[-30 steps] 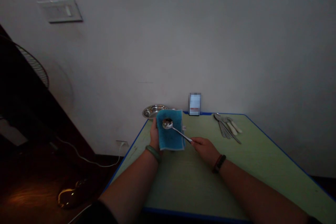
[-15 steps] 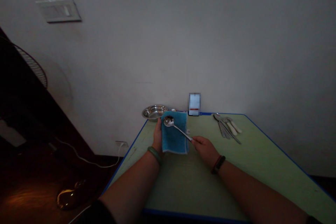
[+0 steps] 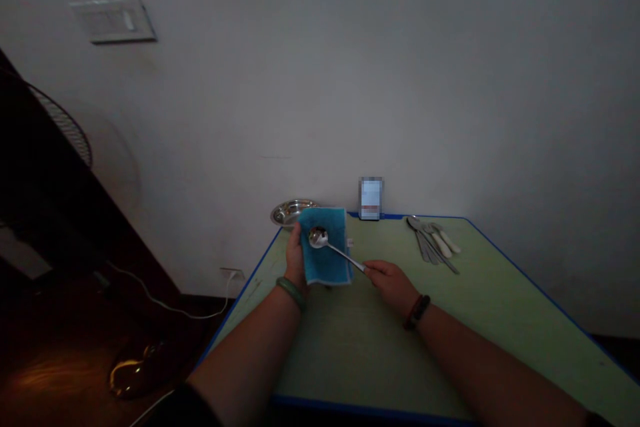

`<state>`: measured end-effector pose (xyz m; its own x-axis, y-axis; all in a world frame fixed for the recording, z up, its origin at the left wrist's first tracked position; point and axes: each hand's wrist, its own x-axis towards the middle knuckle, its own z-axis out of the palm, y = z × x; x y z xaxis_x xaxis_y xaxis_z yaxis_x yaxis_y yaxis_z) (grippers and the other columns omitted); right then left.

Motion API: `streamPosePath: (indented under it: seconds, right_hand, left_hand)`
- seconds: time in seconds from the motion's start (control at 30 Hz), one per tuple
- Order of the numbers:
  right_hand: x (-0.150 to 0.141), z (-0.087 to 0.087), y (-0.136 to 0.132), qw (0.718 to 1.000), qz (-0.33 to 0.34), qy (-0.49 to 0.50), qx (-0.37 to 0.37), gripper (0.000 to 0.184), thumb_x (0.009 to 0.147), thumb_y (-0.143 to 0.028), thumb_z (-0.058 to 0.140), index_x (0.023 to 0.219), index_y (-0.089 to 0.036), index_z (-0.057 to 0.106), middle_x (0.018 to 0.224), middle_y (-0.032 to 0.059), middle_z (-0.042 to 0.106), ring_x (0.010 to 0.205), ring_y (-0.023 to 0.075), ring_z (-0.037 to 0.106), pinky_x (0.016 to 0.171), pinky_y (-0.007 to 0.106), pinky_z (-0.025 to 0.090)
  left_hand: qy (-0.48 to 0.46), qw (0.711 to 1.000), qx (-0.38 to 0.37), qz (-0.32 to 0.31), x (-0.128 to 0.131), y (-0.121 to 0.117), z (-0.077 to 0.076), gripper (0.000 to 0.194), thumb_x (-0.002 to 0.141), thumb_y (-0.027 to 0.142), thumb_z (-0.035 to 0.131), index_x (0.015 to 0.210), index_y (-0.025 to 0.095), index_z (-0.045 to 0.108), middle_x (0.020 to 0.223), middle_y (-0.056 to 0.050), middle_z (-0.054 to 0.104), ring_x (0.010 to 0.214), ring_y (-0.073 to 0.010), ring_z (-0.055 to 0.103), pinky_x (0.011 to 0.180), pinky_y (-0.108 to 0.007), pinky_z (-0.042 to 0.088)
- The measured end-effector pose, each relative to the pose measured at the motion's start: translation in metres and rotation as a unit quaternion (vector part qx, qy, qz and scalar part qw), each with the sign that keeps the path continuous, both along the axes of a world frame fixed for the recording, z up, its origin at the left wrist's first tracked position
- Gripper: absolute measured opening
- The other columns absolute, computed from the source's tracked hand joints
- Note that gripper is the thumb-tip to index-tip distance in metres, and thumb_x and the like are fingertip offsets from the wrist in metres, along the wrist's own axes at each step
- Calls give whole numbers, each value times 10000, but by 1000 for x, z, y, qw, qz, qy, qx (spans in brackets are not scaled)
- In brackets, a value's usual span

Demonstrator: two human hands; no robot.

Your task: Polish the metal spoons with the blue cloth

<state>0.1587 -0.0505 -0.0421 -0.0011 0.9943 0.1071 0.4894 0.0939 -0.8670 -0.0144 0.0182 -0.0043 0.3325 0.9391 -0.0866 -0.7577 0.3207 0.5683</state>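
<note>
Fingers (image 3: 377, 269) around steel spoon handle (image 3: 346, 256), blue cloth (image 3: 321, 263) beyond

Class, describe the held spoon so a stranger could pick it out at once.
On the green table, find the blue towel in the left hand. The spoon rests its bowl on it, the right hand pinching its handle, unlike the cutlery in the far corner.

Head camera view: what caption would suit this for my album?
Left hand holds a blue towel behind the metal spoon in the right hand.
</note>
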Motion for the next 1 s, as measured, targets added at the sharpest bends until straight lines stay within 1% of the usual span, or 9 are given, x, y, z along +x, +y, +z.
streamPosePath:
  seconds: [0.13,0.27,0.37,0.47,0.63,0.7,0.77,0.83,1.0]
  right_hand:
    - [0,0,0,1000,3,-8,6,331,770,-363,424,864,-167,674,800,39,646,764,176,559,710,281,403]
    - [-1,1,0,1000,2,-15,12,345,785,-381,419,890,-161,663,853,53,652,812,187,566,747,294,403]
    - [-2,0,1,1000,1,-10,16,354,795,-391,414,914,-155,649,873,61,649,827,187,567,757,296,402]
    - [-2,-2,1,1000,-4,-18,18,342,796,-389,414,905,-155,640,857,60,643,810,184,564,740,294,400]
    - [-2,-5,2,999,-11,-33,19,314,792,-399,418,862,-163,613,796,41,613,758,173,547,686,281,389]
    - [-3,-4,2,999,-18,-37,18,296,791,-392,415,840,-167,600,772,32,597,744,167,536,671,275,381]
    - [-3,-3,1,999,-27,-33,17,280,791,-384,410,819,-171,589,746,22,580,722,160,523,652,267,373]
    - [-3,-3,1,999,-38,-26,18,269,789,-381,408,803,-175,580,726,14,564,702,154,510,633,260,365]
    - [-1,-4,2,999,-49,-9,14,259,782,-385,415,773,-177,569,689,3,533,683,147,488,621,251,353]
  left_hand:
    - [-5,1000,-12,-14,1,2,-5,483,759,520,442,929,116,642,800,-111,696,783,-272,642,846,-450,440]
    - [-11,999,-14,-32,2,3,-8,451,759,502,454,913,123,644,807,-109,699,824,-276,640,861,-440,437]
    - [-10,1000,-15,-22,3,2,-7,421,766,474,459,898,121,646,805,-104,702,810,-270,644,870,-443,434]
    - [-8,1000,-18,-14,3,3,-6,414,775,455,453,894,111,650,815,-107,702,817,-271,643,876,-442,432]
    - [-23,999,-17,-21,4,4,-8,463,776,490,428,894,103,653,784,-112,700,841,-285,637,858,-450,442]
    - [-25,999,-19,1,5,5,-7,438,782,464,434,904,104,650,761,-100,699,842,-275,638,861,-437,443]
    - [-17,999,-30,30,6,5,-6,377,788,401,446,912,105,645,739,-85,697,824,-258,643,867,-421,442]
    - [-1,998,-43,41,6,5,-5,333,783,347,455,912,104,643,720,-79,696,790,-247,649,862,-420,444]
    - [16,998,-50,21,4,6,-4,348,757,331,455,925,91,643,739,-104,698,710,-257,652,823,-456,453]
